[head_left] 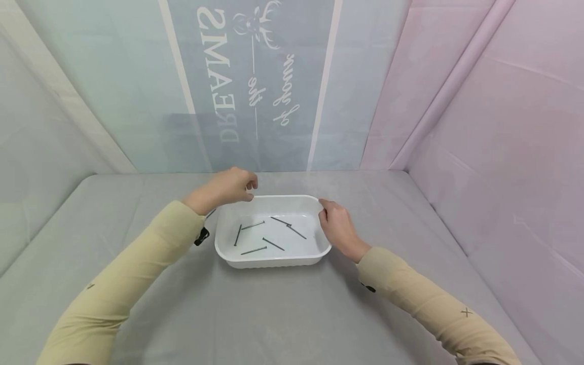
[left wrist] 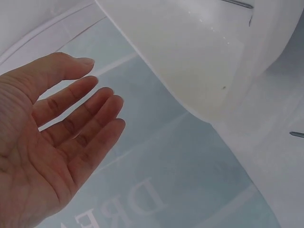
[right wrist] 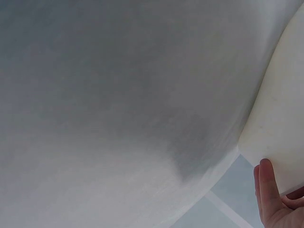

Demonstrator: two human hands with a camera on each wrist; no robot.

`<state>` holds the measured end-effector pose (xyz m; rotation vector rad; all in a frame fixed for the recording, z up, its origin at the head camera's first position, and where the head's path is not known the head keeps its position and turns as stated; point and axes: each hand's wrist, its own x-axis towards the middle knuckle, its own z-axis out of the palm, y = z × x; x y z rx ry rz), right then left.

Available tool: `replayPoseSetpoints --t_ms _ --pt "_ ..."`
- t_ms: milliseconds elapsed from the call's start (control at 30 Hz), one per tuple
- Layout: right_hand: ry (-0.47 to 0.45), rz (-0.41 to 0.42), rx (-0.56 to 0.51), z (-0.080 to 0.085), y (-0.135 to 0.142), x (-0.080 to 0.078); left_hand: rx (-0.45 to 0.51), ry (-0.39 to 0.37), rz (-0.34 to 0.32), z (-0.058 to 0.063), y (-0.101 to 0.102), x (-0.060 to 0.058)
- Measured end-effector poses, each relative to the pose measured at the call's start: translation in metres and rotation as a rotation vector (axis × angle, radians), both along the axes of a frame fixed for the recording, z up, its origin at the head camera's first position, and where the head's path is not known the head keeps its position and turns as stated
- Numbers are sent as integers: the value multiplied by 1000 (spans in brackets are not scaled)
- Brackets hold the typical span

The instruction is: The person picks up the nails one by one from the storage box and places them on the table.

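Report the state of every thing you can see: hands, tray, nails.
White tray: upright on the table, uncovered
Nails inside: six, lying scattered on the tray's bottom
Outside nail: beside the left cuff, partly hidden
Left hand: fingers loosely curved, holding nothing
Right hand: gripping the tray's right end

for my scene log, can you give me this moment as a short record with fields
container: white tray on a grey surface
contents: six dark nails, lying at various angles
outside container: one nail to its left, only partly visible
left hand: by the far left rim, fingers slightly bent, holding nothing
right hand: grips the right rim near the far corner
backdrop: printed cloth, lettering reversed
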<state>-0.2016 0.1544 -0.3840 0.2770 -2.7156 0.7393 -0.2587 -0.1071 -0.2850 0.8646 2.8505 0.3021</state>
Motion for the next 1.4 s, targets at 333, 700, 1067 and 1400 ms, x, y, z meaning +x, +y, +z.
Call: replayPoseSetpoints --t_ms 333,700,1067,1400 --pt "-3 0 4 0 0 0 25 -8 -87 -2 8 0" --pt "4 -5 -1 0 0 -1 15 -2 -174 -5 19 -1" --pt "-1 -4 -1 1 -1 -1 5 29 -252 -9 30 -1" --pt "-3 -10 3 1 -1 0 -42 42 -312 -17 41 0"
